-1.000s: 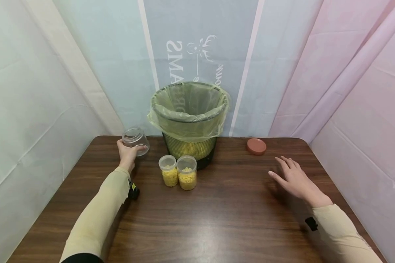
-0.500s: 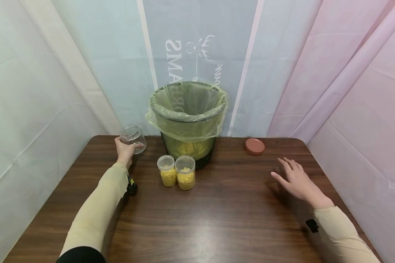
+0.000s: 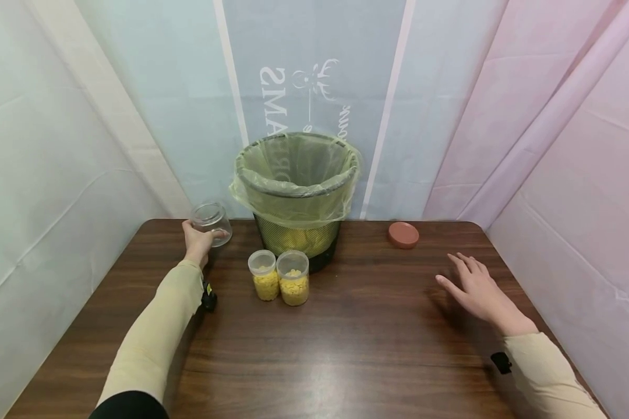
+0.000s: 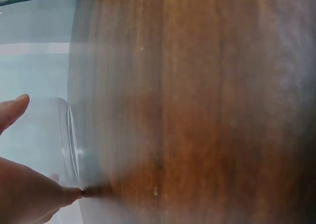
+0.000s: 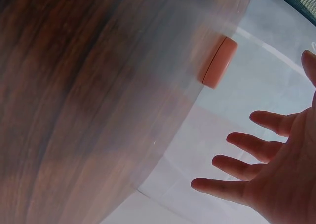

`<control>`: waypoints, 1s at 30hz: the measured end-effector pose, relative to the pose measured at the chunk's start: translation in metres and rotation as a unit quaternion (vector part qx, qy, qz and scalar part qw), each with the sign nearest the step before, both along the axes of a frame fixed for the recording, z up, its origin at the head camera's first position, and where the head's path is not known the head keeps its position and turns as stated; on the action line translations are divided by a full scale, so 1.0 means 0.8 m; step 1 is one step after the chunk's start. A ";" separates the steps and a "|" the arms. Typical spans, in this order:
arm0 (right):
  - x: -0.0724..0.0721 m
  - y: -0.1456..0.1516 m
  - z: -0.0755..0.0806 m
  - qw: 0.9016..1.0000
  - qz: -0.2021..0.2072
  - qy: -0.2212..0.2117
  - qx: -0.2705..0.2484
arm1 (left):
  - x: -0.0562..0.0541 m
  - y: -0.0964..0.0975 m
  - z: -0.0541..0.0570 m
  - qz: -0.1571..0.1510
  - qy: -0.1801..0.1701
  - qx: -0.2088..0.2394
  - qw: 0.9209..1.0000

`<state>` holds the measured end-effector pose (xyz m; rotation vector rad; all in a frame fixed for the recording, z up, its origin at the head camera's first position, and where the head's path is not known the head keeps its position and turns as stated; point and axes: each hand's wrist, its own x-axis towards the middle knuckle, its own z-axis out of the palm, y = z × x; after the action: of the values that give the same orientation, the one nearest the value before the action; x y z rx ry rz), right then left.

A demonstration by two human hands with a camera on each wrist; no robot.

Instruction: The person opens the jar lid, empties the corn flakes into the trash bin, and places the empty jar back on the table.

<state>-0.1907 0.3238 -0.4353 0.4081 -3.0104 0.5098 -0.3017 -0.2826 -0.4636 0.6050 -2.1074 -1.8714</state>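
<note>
At the table's back left, a clear, lidless jar point(image 3: 208, 216) stands upright, with my left hand point(image 3: 198, 241) around its side, thumb across the front. In the left wrist view, the jar's base edge point(image 4: 71, 140) shows between thumb and fingers. My right hand point(image 3: 474, 290) is over the right part of the table, fingers spread and holding nothing. A round reddish-brown lid point(image 3: 403, 234) lies at the back edge, ahead and to the left of that hand; the right wrist view shows the lid point(image 5: 220, 62) beyond the fingertips.
A mesh bin point(image 3: 297, 227) lined with a pale yellow-green bag stands at the back middle. Before it, side by side, are two clear containers, a smaller one point(image 3: 265, 285) and a larger one point(image 3: 294, 288), partly filled with yellow pieces. Fabric walls enclose the table point(image 3: 346, 349).
The jar, gripped by my left hand, has shifted slightly left and settled at the back left. My right hand stays nearly still with fingers spread. The head view has moved slightly.
</note>
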 end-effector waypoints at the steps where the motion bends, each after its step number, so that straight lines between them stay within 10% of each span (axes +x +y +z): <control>1: 0.000 0.000 0.000 1.000 0.000 0.000 0.000 | 0.000 0.000 0.000 -0.001 0.003 -0.002 1.000; 30: -0.002 0.000 -0.001 1.000 0.006 0.013 -0.011 | 0.001 -0.007 -0.003 -0.029 -0.007 -0.043 0.999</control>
<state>-0.1923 0.3237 -0.4357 0.4268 -2.9774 0.5340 -0.3007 -0.2882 -0.4664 0.5454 -2.2236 -1.8008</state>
